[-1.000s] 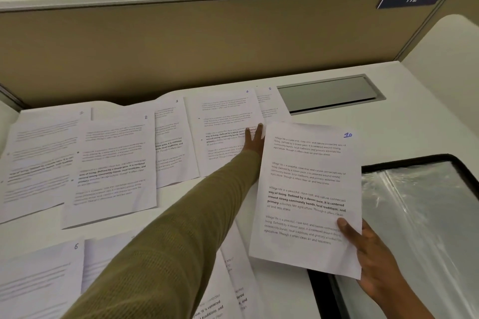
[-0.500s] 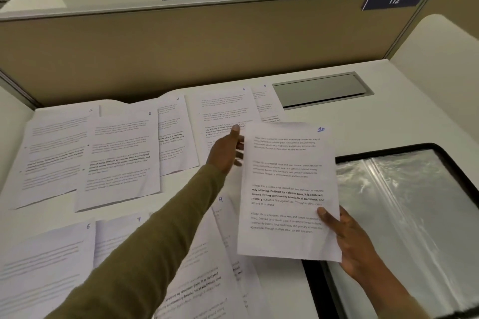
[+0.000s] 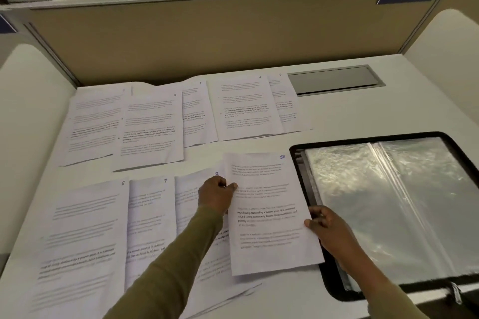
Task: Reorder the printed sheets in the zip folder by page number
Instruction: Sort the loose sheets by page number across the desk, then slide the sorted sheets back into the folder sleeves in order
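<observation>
Left hand (image 3: 216,195) has come back from sheet 4 (image 3: 246,106) in the far row and now pinches the left edge of sheet 10 (image 3: 264,215). Right hand (image 3: 328,225) grips the right edge, thumb on top. A second ago 10 was held up by the right hand alone; now it's low over the desk (image 3: 337,116) in both hands, at the right end of the near row. Can't tell if it's fully flat yet

Layout now:
- far row: numbers 2 to 4 readable, a sheet each side of those, overlapping
- near row: 6 (image 3: 85,228), 7 (image 3: 147,215), then overlapped sheets with the number half hidden by the left hand, then 10
- 10 overlaps its left neighbour; its right edge sits just beside the folder's rim, lower corner maybe over it
- folder (image 3: 333,283) lies open on the right, no printed sheet showing in its clear sleeves

My read: sorting layout is about done, 10 is the last to place. Left to do is gathering in order and refiling. Thin overlapped paper, so sheets could drag each other when picked up
</observation>
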